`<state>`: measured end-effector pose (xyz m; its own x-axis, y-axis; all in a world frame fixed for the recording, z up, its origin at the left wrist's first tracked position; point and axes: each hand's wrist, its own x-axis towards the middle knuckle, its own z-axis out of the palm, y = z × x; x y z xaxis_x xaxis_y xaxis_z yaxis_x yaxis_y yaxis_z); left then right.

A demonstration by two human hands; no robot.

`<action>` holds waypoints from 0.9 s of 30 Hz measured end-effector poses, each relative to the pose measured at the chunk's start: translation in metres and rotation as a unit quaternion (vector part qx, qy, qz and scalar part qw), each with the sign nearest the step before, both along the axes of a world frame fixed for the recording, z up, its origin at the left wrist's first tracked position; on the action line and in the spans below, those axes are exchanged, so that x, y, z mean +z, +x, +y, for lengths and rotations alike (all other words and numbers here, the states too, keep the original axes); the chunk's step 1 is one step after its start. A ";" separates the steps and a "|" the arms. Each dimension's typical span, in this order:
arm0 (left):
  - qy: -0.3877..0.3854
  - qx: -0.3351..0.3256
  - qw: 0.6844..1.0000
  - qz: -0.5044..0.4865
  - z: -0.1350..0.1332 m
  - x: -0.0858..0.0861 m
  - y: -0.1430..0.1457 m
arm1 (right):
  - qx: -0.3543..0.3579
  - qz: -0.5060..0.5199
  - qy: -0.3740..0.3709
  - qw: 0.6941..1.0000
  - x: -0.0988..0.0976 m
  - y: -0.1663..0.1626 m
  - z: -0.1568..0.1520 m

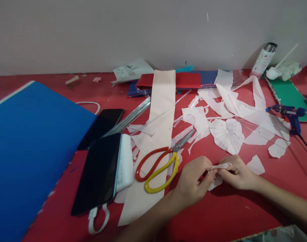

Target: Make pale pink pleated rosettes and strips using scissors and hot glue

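White paper (221, 166) gripped by the left hand (195, 177) and right hand (238, 173)
Both hands pinch it, right of the scissors (175, 149) on the red desk (219, 215); a pleated heart (227, 137) also lies right of the scissors, with a glue gun (293, 118) farther right.

Matt, creased folded paper (221, 166); rippled paper heart (227, 136); metal scissor blades (185, 140), smooth plastic handles (153, 190); smooth phone screen (99, 171).

1 head-worn camera looks from above, forward and down across the red surface (264, 208) to the grey wall (118, 33) that fills the top of the view. It is near the left hand (195, 176) and right hand (237, 173), which show low and right of centre.
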<state>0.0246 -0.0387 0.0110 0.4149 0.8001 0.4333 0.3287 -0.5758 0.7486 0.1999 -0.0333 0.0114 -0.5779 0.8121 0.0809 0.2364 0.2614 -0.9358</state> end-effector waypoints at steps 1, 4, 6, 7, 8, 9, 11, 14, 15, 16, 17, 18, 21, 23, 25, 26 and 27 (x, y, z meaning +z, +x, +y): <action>0.014 0.002 1.000 0.006 0.000 0.001 0.000 | -0.002 -0.001 0.004 1.000 -0.001 0.000 -0.001; 0.032 -0.004 0.999 0.020 0.000 0.003 0.000 | -0.013 -0.002 0.028 1.000 -0.003 0.000 -0.001; 0.007 -0.009 1.000 0.021 0.000 0.002 0.000 | -0.017 -0.008 0.054 0.998 -0.003 0.000 -0.001; -0.015 -0.009 1.000 0.020 0.001 0.002 0.000 | -0.017 -0.011 0.068 0.997 -0.003 0.001 0.000; -0.041 -0.006 0.999 0.018 0.001 0.001 0.000 | -0.017 -0.012 0.081 0.997 -0.002 0.001 0.001; -0.065 -0.003 0.998 0.017 0.002 0.001 0.000 | -0.018 -0.010 0.088 0.996 -0.002 0.002 0.001; -0.101 0.001 0.995 0.016 0.003 0.001 0.000 | -0.026 -0.002 0.086 0.996 -0.001 0.003 0.003; -0.130 -0.001 0.991 0.003 0.004 0.003 0.001 | -0.030 -0.001 0.072 0.997 -0.001 0.004 0.004; -0.139 0.000 0.990 -0.003 0.004 0.004 0.001 | -0.026 -0.002 0.069 0.997 -0.001 0.004 0.004; -0.147 0.002 0.989 -0.009 0.005 0.005 0.001 | -0.019 0.000 0.067 0.998 -0.002 0.004 0.004; -0.153 0.005 0.988 -0.014 0.005 0.005 0.001 | -0.012 0.002 0.066 0.998 -0.002 0.003 0.004; -0.154 0.006 0.988 -0.019 0.006 0.005 0.001 | -0.008 0.004 0.064 0.998 -0.002 0.003 0.004; -0.146 0.004 0.989 -0.021 0.006 0.005 0.000 | -0.006 0.009 0.051 0.999 -0.002 0.003 0.004; -0.141 0.000 0.990 -0.013 0.007 0.005 0.001 | -0.018 0.007 0.040 0.999 -0.001 0.003 0.005; -0.142 0.001 0.990 -0.003 0.007 0.005 0.001 | -0.030 0.002 0.031 0.999 -0.001 0.003 0.005; -0.141 0.004 0.990 0.001 0.007 0.004 0.001 | -0.037 -0.001 0.029 0.999 -0.001 0.002 0.005; -0.140 0.008 0.990 0.004 0.007 0.004 0.001 | -0.041 -0.005 0.027 0.999 -0.001 0.002 0.005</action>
